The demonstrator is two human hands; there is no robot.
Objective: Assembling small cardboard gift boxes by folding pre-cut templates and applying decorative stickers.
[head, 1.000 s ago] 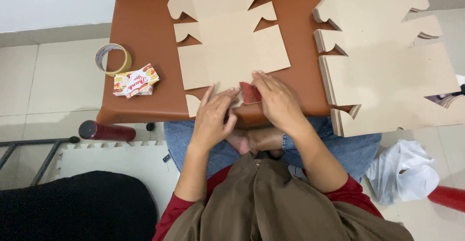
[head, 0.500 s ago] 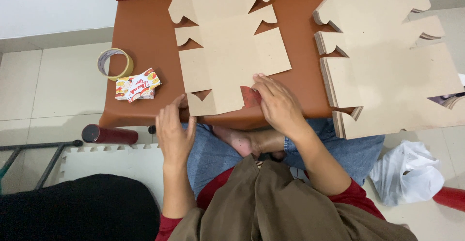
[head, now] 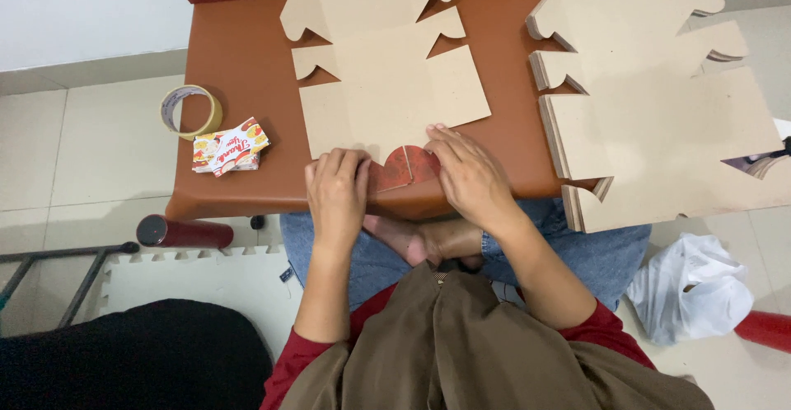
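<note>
The flat box blank (head: 387, 101) is laid on the brown table (head: 247, 64), its near edge at the table's front, and a red-faced flap (head: 401, 167) is being folded up there. The left hand (head: 336, 192) is pressed flat on the fold's left end, fingers closed over the card; the right hand (head: 465, 171) is spread flat on the right end, palm down, nothing pinched. For a clean crease, pressure is best kept on the scored line and run outward from the middle, with the blank held square against the table edge so it cannot skew. A stack of blanks (head: 651, 105) is waiting to the right, tape roll (head: 191, 111) and a small packet (head: 231, 147) well clear on the left
</note>
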